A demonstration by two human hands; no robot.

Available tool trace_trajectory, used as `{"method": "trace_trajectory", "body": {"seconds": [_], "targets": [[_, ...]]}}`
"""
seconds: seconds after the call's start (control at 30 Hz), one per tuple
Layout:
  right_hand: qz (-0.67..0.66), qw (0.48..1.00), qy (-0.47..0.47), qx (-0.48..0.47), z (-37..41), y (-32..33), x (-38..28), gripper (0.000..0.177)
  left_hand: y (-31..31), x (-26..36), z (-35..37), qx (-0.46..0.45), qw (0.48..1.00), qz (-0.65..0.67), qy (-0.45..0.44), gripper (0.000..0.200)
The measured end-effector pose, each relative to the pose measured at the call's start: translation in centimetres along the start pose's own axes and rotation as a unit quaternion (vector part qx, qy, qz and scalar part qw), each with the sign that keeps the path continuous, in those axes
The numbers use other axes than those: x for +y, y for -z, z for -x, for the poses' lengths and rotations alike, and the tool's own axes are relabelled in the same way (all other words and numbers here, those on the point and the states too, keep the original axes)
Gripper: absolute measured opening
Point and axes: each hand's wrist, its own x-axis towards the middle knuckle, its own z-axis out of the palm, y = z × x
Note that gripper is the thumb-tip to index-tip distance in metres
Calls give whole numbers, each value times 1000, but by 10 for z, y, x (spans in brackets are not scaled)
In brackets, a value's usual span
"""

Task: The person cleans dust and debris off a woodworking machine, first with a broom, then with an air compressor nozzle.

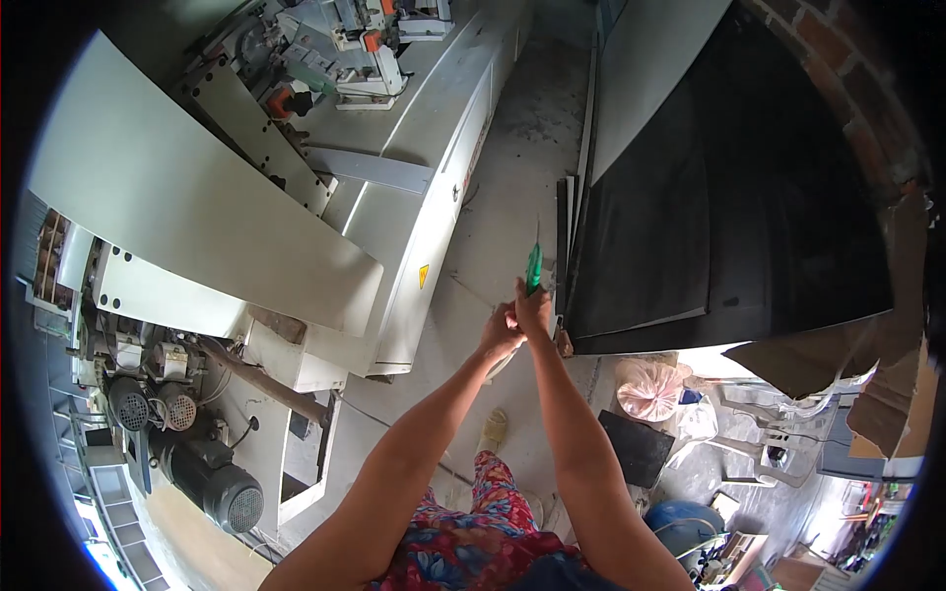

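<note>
Workshop, concrete floor (512, 187), machine (434, 167) left, dark panels (749, 217) right | right hand (533, 307) grip wrapped round green-handled tool (533, 268), mid-air, tip up | left hand (500, 337) touching beside (its grip: can't tell) | step: likely settling hold; next needs steady tip.

This is a workshop. A long white machine (434, 187) stands on a bare gray floor (522, 167), with a round motor (212, 488) at its near end. Big black boards (749, 197) lean on a red brick wall (847, 89). A green tool (533, 268) is held up just beside the boards.
</note>
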Motion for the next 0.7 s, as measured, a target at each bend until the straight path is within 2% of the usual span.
{"method": "trace_trajectory", "body": {"seconds": [0.1, 0.2, 0.27, 0.3, 0.4, 0.5, 0.63, 0.7], "targets": [[-13, 999, 31, 27, -18, 11, -27, 34, 0, 44, -10, 12, 999, -26, -43, 52], [-24, 999, 27, 29, -25, 23, -39, 35, -12, 42, -26, 23, 995, 29, -89, 44], [-12, 1000, -5, 20, -16, 30, -48, 36, -14, 48, -20, 22, 999, -38, -24, 40], [95, 994, 43, 33, -50, 23, 2, 39, -15, 52, -14, 21, 997, -72, 9, 38], [87, 995, -43, 3, -12, 35, -12, 47, -27, 20, -9, -92, 995, 12, 36, 36], [149, 985, -81, -26, 10, 45, -16, 49, -40, -4, 4, -105, 984, 124, 68, 39], [191, 977, -72, -57, -21, 45, 30, 47, -49, -6, 7, -123, 979, 142, 80, 44], [164, 982, -79, -45, -30, 44, 35, 47, -52, 0, 1, -86, 992, 68, 66, 41]]}}
